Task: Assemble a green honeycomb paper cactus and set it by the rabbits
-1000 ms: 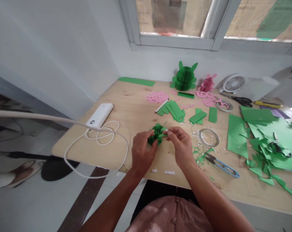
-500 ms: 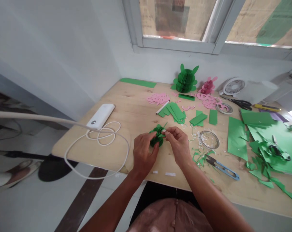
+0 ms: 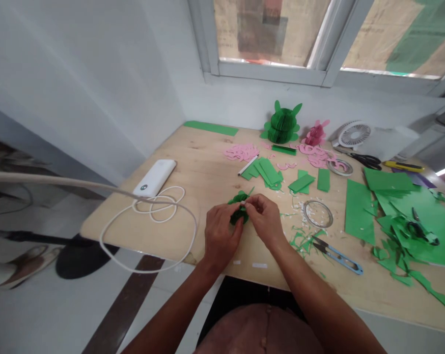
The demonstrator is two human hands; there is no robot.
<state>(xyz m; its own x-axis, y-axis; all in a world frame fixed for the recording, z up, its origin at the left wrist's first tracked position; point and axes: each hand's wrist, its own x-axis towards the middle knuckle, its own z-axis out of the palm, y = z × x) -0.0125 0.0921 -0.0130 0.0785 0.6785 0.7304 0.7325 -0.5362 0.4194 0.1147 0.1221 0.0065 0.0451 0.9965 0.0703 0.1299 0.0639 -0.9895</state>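
Landmark: the grey ring-shaped tape roll on the pale wooden table. The small dark-green pleated paper piece is located to the person's left of the roll. The left hand grips this piece between thumb and fingers. The right hand is closed in a pinch at the piece's near-right side. Blue-handled metal snips lie on the near side of the roll. The large green honeycomb-paper figure stands beyond the roll, toward the window.
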